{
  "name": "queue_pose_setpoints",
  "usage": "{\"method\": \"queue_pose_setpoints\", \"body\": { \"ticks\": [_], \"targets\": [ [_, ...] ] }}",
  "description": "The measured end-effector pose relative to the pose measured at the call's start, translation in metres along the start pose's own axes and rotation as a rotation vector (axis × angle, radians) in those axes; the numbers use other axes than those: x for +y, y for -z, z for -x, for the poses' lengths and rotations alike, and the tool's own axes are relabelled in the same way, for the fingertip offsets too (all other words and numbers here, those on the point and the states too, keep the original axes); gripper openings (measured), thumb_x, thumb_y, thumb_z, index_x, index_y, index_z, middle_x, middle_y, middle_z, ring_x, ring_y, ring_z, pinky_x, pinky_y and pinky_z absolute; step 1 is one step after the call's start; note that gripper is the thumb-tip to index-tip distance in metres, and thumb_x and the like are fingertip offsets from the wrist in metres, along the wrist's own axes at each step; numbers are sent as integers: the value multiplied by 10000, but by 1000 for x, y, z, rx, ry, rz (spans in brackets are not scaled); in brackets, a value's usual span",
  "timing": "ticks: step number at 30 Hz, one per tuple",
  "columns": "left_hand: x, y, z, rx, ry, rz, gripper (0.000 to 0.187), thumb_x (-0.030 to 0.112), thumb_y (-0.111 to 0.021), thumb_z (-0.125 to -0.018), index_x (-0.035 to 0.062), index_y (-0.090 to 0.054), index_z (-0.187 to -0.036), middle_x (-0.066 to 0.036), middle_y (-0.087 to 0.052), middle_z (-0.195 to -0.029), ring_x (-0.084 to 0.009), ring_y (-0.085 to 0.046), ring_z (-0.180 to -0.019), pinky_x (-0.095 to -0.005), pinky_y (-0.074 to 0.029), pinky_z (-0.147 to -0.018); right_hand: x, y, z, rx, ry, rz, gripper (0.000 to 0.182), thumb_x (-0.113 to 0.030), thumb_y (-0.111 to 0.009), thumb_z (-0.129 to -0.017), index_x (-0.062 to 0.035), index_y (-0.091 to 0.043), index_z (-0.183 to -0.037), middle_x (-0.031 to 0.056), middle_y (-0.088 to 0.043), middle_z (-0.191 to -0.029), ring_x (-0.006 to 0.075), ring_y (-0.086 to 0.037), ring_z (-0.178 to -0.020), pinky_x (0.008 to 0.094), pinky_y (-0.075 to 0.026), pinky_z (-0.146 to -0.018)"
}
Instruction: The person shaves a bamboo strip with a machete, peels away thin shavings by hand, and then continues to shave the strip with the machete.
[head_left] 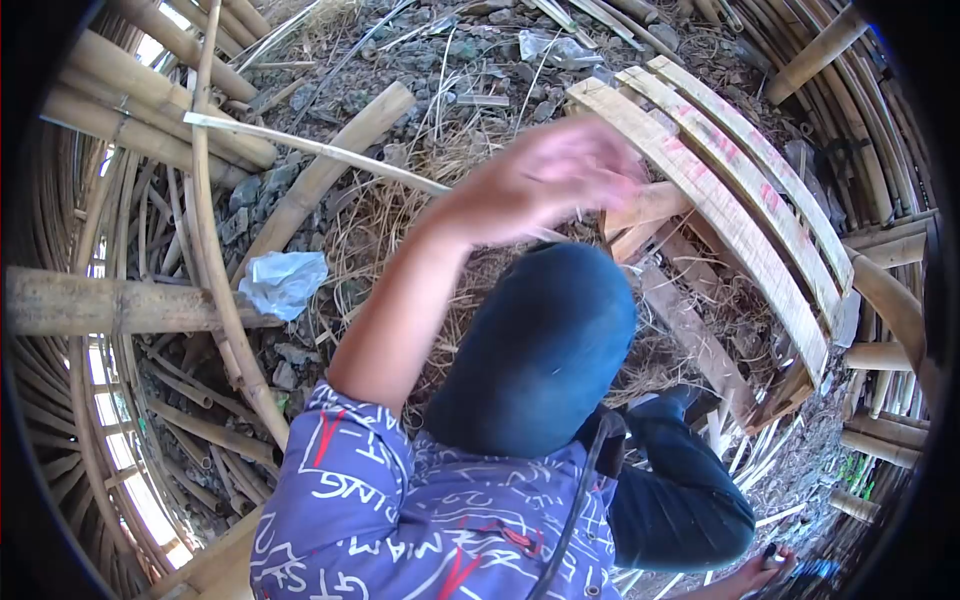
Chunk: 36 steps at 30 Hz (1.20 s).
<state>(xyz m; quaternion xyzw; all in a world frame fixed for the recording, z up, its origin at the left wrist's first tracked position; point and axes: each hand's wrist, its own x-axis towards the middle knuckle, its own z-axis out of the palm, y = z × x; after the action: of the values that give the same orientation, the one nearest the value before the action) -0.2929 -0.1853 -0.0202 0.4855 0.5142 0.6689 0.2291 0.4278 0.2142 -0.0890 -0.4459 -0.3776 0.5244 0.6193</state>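
My left hand (565,180) is smeared by motion, raised over my dark-clad knee (550,340) beside the near end of a slatted wooden piece (700,185). Its fingers are too blurred to tell whether they hold anything. The slatted piece has pale boards with red marks, resting on a wooden frame. At the bottom right edge, my right hand (768,572) is closed around a small dark object, mostly hidden. A long pale bamboo strip (320,150) runs from the upper left toward my left wrist.
Bamboo poles (130,305) and a thick bamboo piece (320,170) lie on the left. A crumpled pale plastic bag (285,283) sits near them. Shavings and stones cover the ground (470,60). Bamboo walls curve along both sides.
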Motion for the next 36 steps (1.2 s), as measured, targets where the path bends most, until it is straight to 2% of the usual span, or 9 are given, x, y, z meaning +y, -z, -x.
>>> {"method": "queue_pose_setpoints", "body": {
  "ticks": [3, 7, 13, 17, 19, 20, 27, 33, 36],
  "targets": [
    [-52, 65, 35, 190, 641, -1, 286, 328, -577, -914, 81, -552, -1055, -58, -626, -973, -140, -614, -858, -301, -521, -777, 15, -40, 8, 7, -3, -24, 94, -83, -550, -814, -2, -577, -853, 68, -569, -790, 169, -541, -690, 292, -463, -661],
    [-143, 98, 77, 178, 999, -424, 323, 288, -627, -875, 53, -558, -1087, -67, -619, -953, -177, -600, -893, -333, -493, -785, 39, -79, 23, 18, -36, -35, 93, -83, -551, -812, -3, -579, -848, 67, -567, -783, 170, -540, -687, 295, -465, -658],
    [-232, 109, 120, -115, 737, -1692, 424, 178, -619, -798, 149, -503, -1206, -84, -494, -1254, -252, -353, -1306, -645, -217, -1035, 64, -106, 41, 42, -75, -49, 91, -84, -553, -810, -3, -582, -840, 66, -564, -772, 172, -540, -682, 299, -466, -653],
    [-241, 125, 119, -275, 899, -1727, 346, 189, -635, -794, 135, -581, -1131, -89, -576, -1208, -245, -489, -1213, -561, -292, -1023, 69, -110, 37, 25, -98, -33, 90, -85, -554, -808, -4, -584, -835, 65, -562, -765, 173, -539, -679, 302, -468, -649],
    [-248, 133, 117, -384, 1293, -1527, 181, 166, -610, -810, 149, -669, -981, -59, -676, -1032, -232, -629, -1019, -510, -364, -943, 69, -105, 35, 23, -112, -39, 90, -86, -555, -807, -4, -584, -832, 65, -561, -762, 173, -539, -677, 303, -468, -647],
    [-257, 134, 127, -321, 1161, -1611, 120, 150, -593, -816, 168, -707, -847, -38, -706, -873, -239, -683, -854, -481, -395, -872, 67, -101, 32, 17, -116, -45, 90, -86, -555, -807, -4, -585, -831, 65, -560, -760, 174, -539, -677, 304, -469, -647],
    [-233, 132, 120, -113, 727, -1808, 180, 152, -587, -796, 144, -591, -975, -67, -670, -912, -286, -620, -952, -507, -402, -878, 56, -58, 12, -142, -184, -253, 89, -87, -557, -804, -5, -588, -822, 63, -557, -747, 176, -538, -671, 309, -471, -641],
    [-168, 138, 71, -218, 640, -1715, 564, 575, -603, -780, 116, -601, -1107, -146, -630, -1021, -314, -566, -1038, -484, -395, -884, 49, -46, 19, -68, -361, -369, 83, -94, -587, -761, -13, -570, -764, 96, -602, -728, 217, -580, -649, 331, -506, -610],
    [-149, 145, 60, -263, 631, -1766, 563, 607, -548, -808, 116, -609, -1076, -143, -620, -1018, -320, -552, -1036, -486, -390, -878, 61, -26, 12, 113, -250, -395, 77, -65, -585, -769, -8, -535, -754, 91, -559, -711, 211, -526, -623, 298, -461, -580]
  ]
}}
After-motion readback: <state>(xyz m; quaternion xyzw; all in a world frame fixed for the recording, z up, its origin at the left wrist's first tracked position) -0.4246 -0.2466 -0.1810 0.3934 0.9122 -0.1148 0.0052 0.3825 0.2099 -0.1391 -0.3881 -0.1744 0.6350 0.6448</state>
